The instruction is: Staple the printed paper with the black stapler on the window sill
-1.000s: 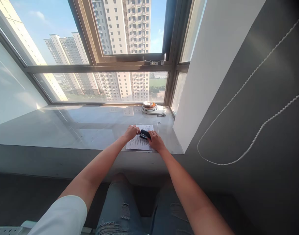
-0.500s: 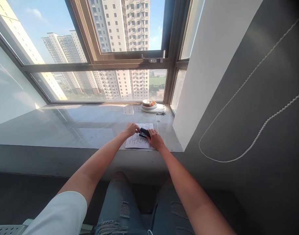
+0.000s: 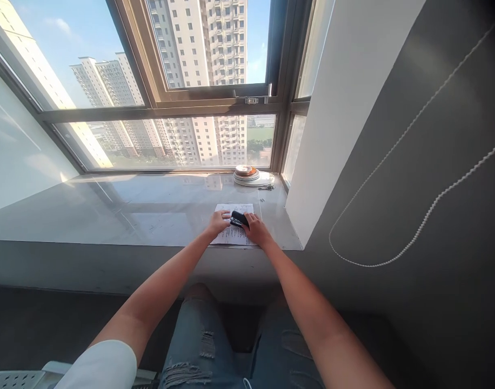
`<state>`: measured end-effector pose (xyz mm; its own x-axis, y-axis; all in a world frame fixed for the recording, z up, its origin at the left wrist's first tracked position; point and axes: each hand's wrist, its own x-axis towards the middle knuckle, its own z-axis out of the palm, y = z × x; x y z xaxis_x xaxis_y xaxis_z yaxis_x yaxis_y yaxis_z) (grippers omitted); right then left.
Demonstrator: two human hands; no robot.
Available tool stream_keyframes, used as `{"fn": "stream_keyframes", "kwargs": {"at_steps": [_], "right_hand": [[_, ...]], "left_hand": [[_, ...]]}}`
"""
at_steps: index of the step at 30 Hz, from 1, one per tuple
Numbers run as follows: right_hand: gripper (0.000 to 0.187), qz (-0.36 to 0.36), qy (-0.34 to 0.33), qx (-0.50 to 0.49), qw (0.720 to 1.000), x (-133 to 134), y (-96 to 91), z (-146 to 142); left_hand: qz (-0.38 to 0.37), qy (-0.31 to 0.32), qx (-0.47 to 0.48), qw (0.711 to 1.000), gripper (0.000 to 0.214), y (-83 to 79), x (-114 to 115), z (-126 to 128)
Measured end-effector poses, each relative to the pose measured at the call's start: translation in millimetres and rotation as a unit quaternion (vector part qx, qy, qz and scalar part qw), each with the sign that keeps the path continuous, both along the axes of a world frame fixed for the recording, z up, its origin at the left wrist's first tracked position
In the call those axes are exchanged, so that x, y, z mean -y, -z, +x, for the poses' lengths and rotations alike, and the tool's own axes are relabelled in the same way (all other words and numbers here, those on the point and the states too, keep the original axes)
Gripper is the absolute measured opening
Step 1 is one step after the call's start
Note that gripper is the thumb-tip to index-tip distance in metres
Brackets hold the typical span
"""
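Note:
On the windowsill, a black stapler (image 3: 240, 218) rests over a printed sheet of paper (image 3: 236, 237), its upper arm lifted apart from its base at the left end. My right hand (image 3: 256, 229) is closed around the stapler's right end. At the other end is my left hand (image 3: 219, 222), its fingers stretched towards the stapler's front with a gap between forefinger and thumb. Whether those fingertips touch the stapler is too small to tell. Part of the sheet is hidden under both hands.
A stack of plates or dishes (image 3: 247, 175) stands against the window at the back right, with small dark bits (image 3: 266, 188) beside it. Tiny slivers (image 3: 262, 200) lie nearer. A beaded cord (image 3: 367, 265) hangs at the right. The sill's front edge (image 3: 150, 245) runs below my hands.
My left hand has shifted slightly left and down, and its pinched fingers have parted. My right hand and the stapler stay where they were.

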<state>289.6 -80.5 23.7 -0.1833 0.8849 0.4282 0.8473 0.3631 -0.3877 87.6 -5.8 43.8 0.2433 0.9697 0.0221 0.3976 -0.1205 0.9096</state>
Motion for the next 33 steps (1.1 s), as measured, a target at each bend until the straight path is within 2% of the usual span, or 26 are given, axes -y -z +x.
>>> {"fn": "stream_keyframes", "kwargs": {"at_steps": [2, 4, 6, 8, 9, 11, 12, 13, 14, 16, 18, 20, 24, 27, 29, 31, 33], "right_hand": [[0.043, -0.006, 0.004, -0.010, 1.000, -1, 1.0, 1], [0.043, -0.009, 0.015, -0.021, 1.000, -2, 1.7, 2], [0.044, -0.011, 0.024, -0.029, 0.999, -4, 1.7, 3], [0.046, -0.014, 0.016, -0.032, 0.999, -3, 1.2, 3], [0.047, -0.016, 0.008, -0.033, 0.999, -2, 1.1, 3], [0.048, -0.014, -0.002, -0.039, 0.999, 3, 1.9, 5], [0.049, -0.011, 0.001, -0.045, 0.999, 6, 3.1, 8], [0.049, -0.008, 0.010, -0.054, 0.998, 10, 4.8, 12], [0.049, -0.007, 0.026, -0.067, 0.997, 15, 7.0, 17], [0.049, -0.015, 0.076, -0.108, 0.991, 22, 11.8, 29], [0.048, -0.020, 0.139, -0.158, 0.977, 25, 15.7, 43], [0.049, -0.019, 0.169, -0.197, 0.965, 23, 17.4, 56], [0.050, -0.006, 0.148, -0.278, 0.949, 8, 13.4, 78], [0.051, 0.042, 0.206, -0.330, 0.920, -15, 7.2, 93], [0.043, 0.034, 0.214, -0.294, 0.931, -35, 3.2, 101], [0.038, 0.002, 0.172, -0.225, 0.959, -57, 0.2, 106], [0.040, -0.023, 0.116, -0.151, 0.981, -77, -0.8, 110]], "left_hand": [[-0.067, -0.017, 0.070, 0.995, 0.069, 3.5, 0, 14], [-0.099, -0.034, 0.114, 0.988, 0.068, 5.6, 1, 27], [-0.111, -0.033, 0.121, 0.986, 0.064, 4.4, 1, 33], [-0.087, -0.014, 0.074, 0.993, 0.059, -0.3, 0, 27], [-0.051, -0.007, 0.029, 0.998, 0.057, -3.0, -1, 18], [0.085, -0.009, -0.107, 0.991, 0.055, -6.8, -5, -10], [0.154, -0.018, -0.187, 0.970, 0.055, -7.0, -7, -29], [0.189, -0.030, -0.267, 0.944, 0.054, -5.7, -9, -51], [0.191, -0.037, -0.338, 0.921, 0.053, -3.0, -11, -73], [0.146, -0.036, -0.426, 0.892, 0.055, 4.9, -15, -115], [0.117, -0.051, -0.453, 0.882, 0.058, 13.3, -17, -146], [0.111, -0.061, -0.460, 0.879, 0.060, 19.4, -18, -160], [0.115, -0.075, -0.469, 0.873, 0.060, 23.1, -16, -158], [0.121, -0.076, -0.464, 0.874, 0.060, 23.1, -14, -153], [0.128, -0.081, -0.457, 0.876, 0.060, 24.6, -14, -153], [0.134, -0.087, -0.450, 0.879, 0.058, 27.5, -15, -155], [0.137, -0.092, -0.440, 0.883, 0.056, 30.3, -15, -155]]}}
